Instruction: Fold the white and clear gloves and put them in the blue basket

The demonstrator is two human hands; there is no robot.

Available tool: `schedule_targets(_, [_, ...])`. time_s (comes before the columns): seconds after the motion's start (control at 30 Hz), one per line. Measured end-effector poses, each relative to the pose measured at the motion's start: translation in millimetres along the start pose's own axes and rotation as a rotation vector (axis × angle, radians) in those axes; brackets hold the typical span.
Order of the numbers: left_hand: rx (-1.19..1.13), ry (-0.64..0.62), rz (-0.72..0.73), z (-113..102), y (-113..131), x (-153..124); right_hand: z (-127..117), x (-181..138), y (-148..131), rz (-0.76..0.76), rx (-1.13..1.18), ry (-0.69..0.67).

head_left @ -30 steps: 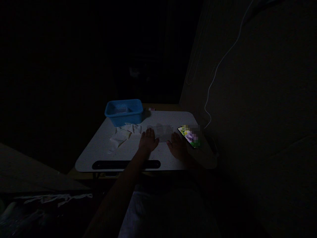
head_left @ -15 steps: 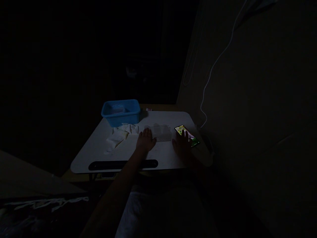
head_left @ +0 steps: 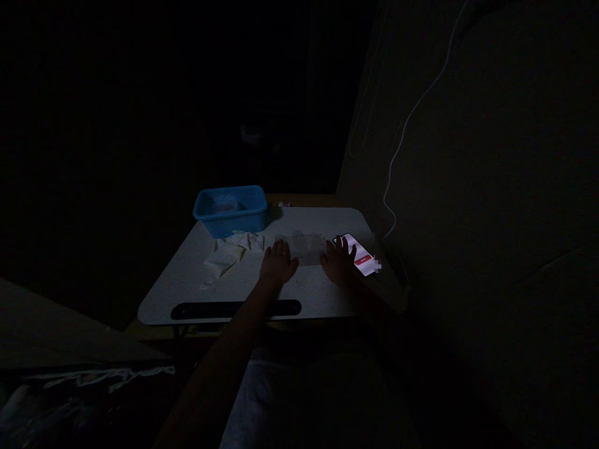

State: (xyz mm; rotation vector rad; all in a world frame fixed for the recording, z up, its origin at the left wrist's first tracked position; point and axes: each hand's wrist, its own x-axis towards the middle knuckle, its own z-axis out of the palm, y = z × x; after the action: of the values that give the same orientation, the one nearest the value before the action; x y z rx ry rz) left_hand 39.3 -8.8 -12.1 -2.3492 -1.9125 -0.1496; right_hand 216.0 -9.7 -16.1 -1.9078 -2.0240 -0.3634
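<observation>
A thin, see-through whitish sheet (head_left: 309,248) lies flat on the white table (head_left: 187,284); whether it is plastic or tissue I cannot tell. My left hand (head_left: 277,264) rests open at the sheet's left edge, fingers pointing away from me. At its right edge lies my right hand (head_left: 339,262), also open with the fingers spread, beside a phone (head_left: 364,257). The phone's screen is lit, pale with a red button, and my right fingers overlap its left edge. Left of my left hand sit crumpled white pieces (head_left: 225,257), perhaps cloth or paper.
A blue plastic basin (head_left: 234,221) with something pale inside stands at the table's back left. A black slot (head_left: 206,310) runs along the front edge. On the right wall hangs a white cable (head_left: 403,125). The room is very dark.
My right hand has moved left off the phone's screen, toward the sheet. The screen has switched from a colourful picture to a pale page. My left hand stays by the sheet.
</observation>
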Motion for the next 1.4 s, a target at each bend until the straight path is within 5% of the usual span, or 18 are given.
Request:
schedule_targets(0.43, [0.012, -0.016, -0.006, -1, 0, 0, -2, 5, -3, 0.033, 0.049, 0.006])
schedule_targets(0.77, [0.0, -0.002, -0.002, -4, 1, -2, -11, -6, -16, -0.37, 0.186, 0.016])
schedule_targets(1.4, [0.006, 0.011, -0.002, -1, 0, -2, -13, -10, -16, -0.477, 0.3, -0.012])
